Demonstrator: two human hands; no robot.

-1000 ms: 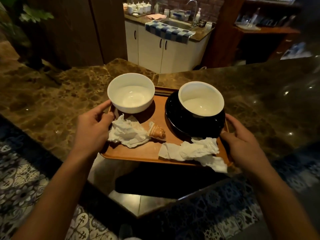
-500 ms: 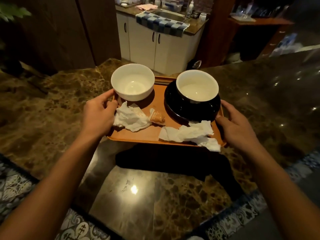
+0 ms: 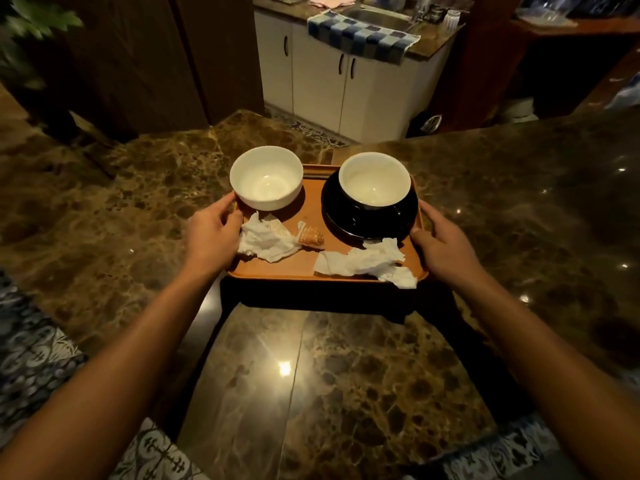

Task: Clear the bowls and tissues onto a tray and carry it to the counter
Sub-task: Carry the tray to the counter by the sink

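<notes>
An orange-brown tray (image 3: 294,268) hovers just over a brown marble counter (image 3: 346,375) and casts a dark shadow beneath. My left hand (image 3: 213,237) grips its left edge and my right hand (image 3: 441,245) grips its right edge. On the tray stand an empty white bowl (image 3: 266,177) at the back left and a second white bowl (image 3: 374,180) set on a black saucer (image 3: 369,221) at the back right. A crumpled tissue (image 3: 266,242) lies by my left hand, another tissue (image 3: 363,263) hangs over the front right rim, and a small orange wrapper (image 3: 311,235) lies between them.
The marble counter spreads left, right and toward me. Past its far edge stands a white cabinet (image 3: 332,74) with a sink and a blue checked towel (image 3: 363,38). Dark wooden panels (image 3: 166,57) and a plant (image 3: 31,26) are at back left. Patterned floor tiles (image 3: 34,358) show at lower left.
The tray has moved forward over the counter, away from my body, with both hands still on its edges. More of the counter now shows below it.
</notes>
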